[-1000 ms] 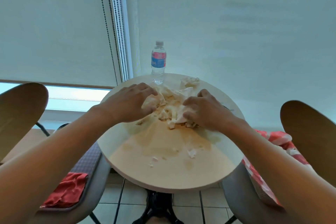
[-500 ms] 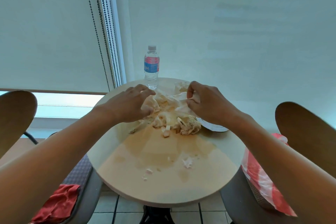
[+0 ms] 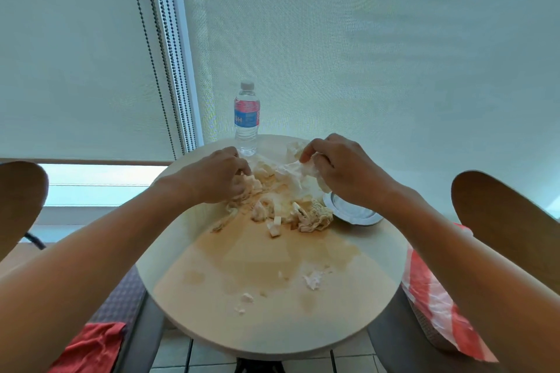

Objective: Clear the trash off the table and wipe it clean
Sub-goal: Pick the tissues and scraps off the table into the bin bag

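Head view: both hands gather a sodden tissue pile [image 3: 285, 200] on the far half of the round table [image 3: 375, 306], left hand [image 3: 216, 177] curled shut on wet clumps, right hand [image 3: 339, 169] pinching a white sheet. Bunching inward should keep scraps (several lie in the brown spill [image 3: 257, 254]) from tearing off. The right hand has risen since half a second ago, uncovering more of a metal dish [image 3: 354, 212].

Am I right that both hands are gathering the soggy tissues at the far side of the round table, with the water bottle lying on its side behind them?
Not quite: the head view shows the water bottle standing upright, cap on, behind the pile. The rest holds: the left hand and right hand are gathering the soggy tissues at the far side of the round table.
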A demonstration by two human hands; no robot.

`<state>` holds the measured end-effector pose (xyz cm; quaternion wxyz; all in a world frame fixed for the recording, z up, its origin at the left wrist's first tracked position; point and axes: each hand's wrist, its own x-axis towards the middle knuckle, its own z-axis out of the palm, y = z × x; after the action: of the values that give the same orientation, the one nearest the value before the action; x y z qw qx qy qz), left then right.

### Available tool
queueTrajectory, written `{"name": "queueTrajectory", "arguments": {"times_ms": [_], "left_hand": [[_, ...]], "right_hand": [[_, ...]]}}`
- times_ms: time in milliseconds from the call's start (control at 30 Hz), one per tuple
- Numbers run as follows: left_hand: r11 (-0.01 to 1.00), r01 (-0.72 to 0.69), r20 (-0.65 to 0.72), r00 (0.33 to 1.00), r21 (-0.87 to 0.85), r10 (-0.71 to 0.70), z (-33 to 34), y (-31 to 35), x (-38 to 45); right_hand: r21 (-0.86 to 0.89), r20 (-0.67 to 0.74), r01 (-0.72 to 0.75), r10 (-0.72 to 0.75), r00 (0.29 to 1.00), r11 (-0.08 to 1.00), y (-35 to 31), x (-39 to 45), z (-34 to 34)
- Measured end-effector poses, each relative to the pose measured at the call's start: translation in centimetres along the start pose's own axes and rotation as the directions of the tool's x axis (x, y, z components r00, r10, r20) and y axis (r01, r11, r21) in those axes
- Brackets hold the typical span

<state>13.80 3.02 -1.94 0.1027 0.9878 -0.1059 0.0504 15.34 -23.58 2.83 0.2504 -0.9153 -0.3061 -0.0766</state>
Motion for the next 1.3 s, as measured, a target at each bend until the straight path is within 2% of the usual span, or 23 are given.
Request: {"name": "queueTrajectory", "arguments": {"times_ms": [200, 367, 533, 633, 733, 867, 1100, 1167, 1300], "left_hand": [[0.996, -0.064, -0.138, 0.989, -0.063, 0.055, -1.7, 0.1, -0.5], [0.995, -0.072, -0.195, 0.979, -0.073, 0.057, -3.5, 0.8, -0.9], [0.987, -0.126, -0.240, 0.966, -0.097, 0.099, -5.2, 2.7, -1.5], [0.973, -0.204, -0.267, 0.949, -0.104, 0.170, -5.6, 4.2, -1.7], [0.950, -0.292, -0.255, 0.932, -0.113, 0.257, -5.5, 5.7, -1.5], [0.919, -0.393, -0.243, 0.894, -0.024, 0.376, -5.0, 7.6, -1.3], [0.902, -0.429, -0.228, 0.884, -0.050, 0.407, -3.9, 12.2, -0.5], [0.892, -0.447, -0.219, 0.878, -0.061, 0.425, -3.5, 13.8, 0.1], [0.883, -0.452, -0.189, 0.885, -0.128, 0.426, -2.5, 17.8, 1.4]], "right_hand": [[0.028, -0.012, -0.027, 0.028, 1.000, 0.999, -1.4, -0.2, -1.1], [0.048, -0.066, -0.036, 0.039, 0.997, 0.998, -2.6, -0.5, -2.0], [-0.070, -0.110, 0.004, -0.012, 0.994, 0.998, -3.3, -1.1, -2.8], [-0.074, -0.105, -0.001, -0.007, 0.994, 0.997, -3.4, -1.8, -3.1], [-0.057, -0.098, -0.030, 0.024, 0.995, 0.998, -3.3, -3.0, -3.5], [-0.051, -0.079, -0.014, 0.010, 0.997, 0.999, -2.7, -4.9, -3.8], [-0.108, -0.085, -0.042, 0.033, 0.996, 0.993, -0.4, -7.9, -5.5], [-0.055, -0.093, -0.064, 0.059, 0.994, 0.996, 0.2, -8.8, -6.3], [0.200, -0.082, -0.164, 0.183, 0.980, 0.966, 2.2, -11.3, -8.7]]}}
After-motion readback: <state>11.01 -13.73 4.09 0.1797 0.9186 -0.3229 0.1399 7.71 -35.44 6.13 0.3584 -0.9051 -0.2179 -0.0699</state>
